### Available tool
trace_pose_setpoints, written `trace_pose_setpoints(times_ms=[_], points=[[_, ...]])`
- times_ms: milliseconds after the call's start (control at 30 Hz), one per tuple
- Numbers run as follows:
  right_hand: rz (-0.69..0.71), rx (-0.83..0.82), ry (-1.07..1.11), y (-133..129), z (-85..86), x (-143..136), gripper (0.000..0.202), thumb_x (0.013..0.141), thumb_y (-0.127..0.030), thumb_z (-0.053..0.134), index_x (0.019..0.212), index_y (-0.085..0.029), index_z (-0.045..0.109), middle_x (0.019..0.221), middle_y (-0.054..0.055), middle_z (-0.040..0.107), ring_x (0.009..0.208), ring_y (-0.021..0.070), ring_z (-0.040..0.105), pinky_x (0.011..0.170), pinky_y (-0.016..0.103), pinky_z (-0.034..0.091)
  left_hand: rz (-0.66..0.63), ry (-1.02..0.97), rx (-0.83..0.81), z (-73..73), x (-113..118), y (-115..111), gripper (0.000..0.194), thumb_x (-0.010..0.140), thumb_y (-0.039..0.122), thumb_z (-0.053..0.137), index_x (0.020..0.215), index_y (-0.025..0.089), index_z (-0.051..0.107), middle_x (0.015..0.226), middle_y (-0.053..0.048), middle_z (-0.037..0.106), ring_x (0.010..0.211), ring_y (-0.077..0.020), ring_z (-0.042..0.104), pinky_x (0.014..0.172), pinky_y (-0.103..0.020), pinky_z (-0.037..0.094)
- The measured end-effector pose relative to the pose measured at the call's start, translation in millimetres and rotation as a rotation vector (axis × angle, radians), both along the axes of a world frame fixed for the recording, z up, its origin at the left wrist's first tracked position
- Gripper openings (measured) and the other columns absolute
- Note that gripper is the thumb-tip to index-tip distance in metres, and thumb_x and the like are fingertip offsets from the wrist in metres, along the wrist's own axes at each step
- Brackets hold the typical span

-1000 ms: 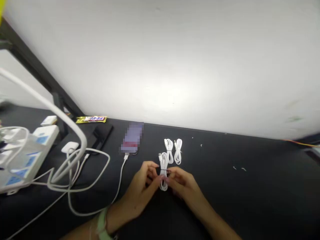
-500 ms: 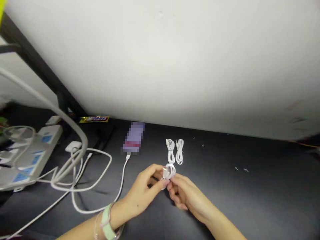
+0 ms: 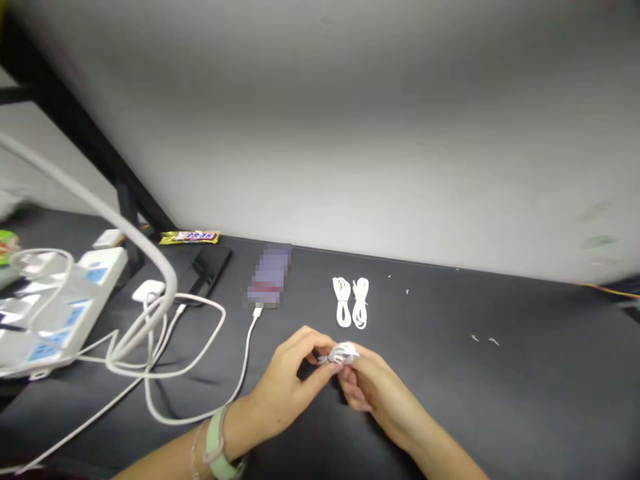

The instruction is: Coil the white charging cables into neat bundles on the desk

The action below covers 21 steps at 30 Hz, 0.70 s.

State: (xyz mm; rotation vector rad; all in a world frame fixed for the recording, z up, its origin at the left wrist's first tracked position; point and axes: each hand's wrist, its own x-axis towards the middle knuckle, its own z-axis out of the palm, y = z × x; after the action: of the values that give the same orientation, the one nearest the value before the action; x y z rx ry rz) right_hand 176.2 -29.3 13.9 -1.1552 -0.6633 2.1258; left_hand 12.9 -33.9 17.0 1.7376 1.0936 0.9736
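At six o'clock on the dark desk (image 3: 425,373), just nearer than two tied white cables (image 3: 343,301) (image 3: 360,303), the held cable bundle (image 3: 344,353) has swung round: lengthwise a moment ago, its loops now point towards three o'clock, and the plug that was showing is lost from clear view. So the left hand (image 3: 293,380) has it now, thumb and fingers nearly closed in a pinch on its nine o'clock end. And the right hand (image 3: 380,393) comes in from four o'clock, fingers curled, right up against the loops; whether it grips them, we cannot tell. Off at eleven o'clock lies the blurred phone-like thing (image 3: 269,273), a white lead (image 3: 247,347) at its near end, while small white scraps (image 3: 475,338) sit out towards three.
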Motion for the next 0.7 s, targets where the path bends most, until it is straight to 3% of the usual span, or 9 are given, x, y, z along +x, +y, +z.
trace_pose_setpoints(times_ms=[167,300,467,600,700], points=[[0.012,0.019,0.055,0.2,1.6,2.0,0.030,0.071,-0.037,0.067,0.067,-0.018,0.044,0.055,-0.007,0.037,0.043,0.0031,0.025,0.039,0.017,0.010,-0.031,-0.015,0.017,1.1,-0.8,-0.1,0.011,0.085,0.021,0.057,0.095,0.019,0.059,0.087,-0.002,0.060,0.079,-0.0122,0.054,0.071,-0.023,0.042],[0.032,0.167,-0.005,-1.7,-5.8,3.5,0.030,0.077,-0.041,0.064,0.072,-0.019,0.045,0.053,-0.009,0.034,0.043,0.0039,0.021,0.038,0.017,0.013,-0.007,-0.019,-0.075,3.0,0.6,-1.3,0.011,0.085,0.026,0.057,0.093,0.017,0.059,0.085,-0.003,0.059,0.076,-0.0124,0.052,0.068,-0.024,0.041],[0.021,0.516,-0.224,-6.9,-8.0,3.6,0.031,0.089,-0.045,0.050,0.074,-0.019,0.045,0.058,-0.007,0.035,0.047,0.0066,0.028,0.042,0.019,0.023,-0.030,-0.275,-0.436,4.0,2.7,-2.0,0.020,0.084,0.034,0.058,0.092,0.016,0.053,0.082,-0.002,0.058,0.073,-0.0117,0.055,0.063,-0.022,0.042],[0.024,0.832,-0.468,-9.9,2.1,2.9,0.025,0.095,-0.033,0.041,0.077,-0.019,0.050,0.074,0.001,0.049,0.066,0.0127,0.046,0.059,0.024,0.039,-0.067,-0.432,-0.606,4.5,2.2,0.6,0.026,0.081,0.040,0.060,0.084,0.016,0.050,0.070,0.001,0.054,0.057,-0.0066,0.047,0.047,-0.017,0.034],[0.011,1.103,-0.566,-9.6,5.4,3.5,0.020,0.095,-0.020,0.038,0.082,-0.020,0.053,0.078,0.003,0.053,0.072,0.0148,0.051,0.066,0.026,0.042,-0.098,-0.500,-0.726,4.5,1.9,1.8,0.029,0.082,0.043,0.058,0.083,0.016,0.050,0.060,0.004,0.050,0.045,-0.0044,0.041,0.040,-0.016,0.031]])
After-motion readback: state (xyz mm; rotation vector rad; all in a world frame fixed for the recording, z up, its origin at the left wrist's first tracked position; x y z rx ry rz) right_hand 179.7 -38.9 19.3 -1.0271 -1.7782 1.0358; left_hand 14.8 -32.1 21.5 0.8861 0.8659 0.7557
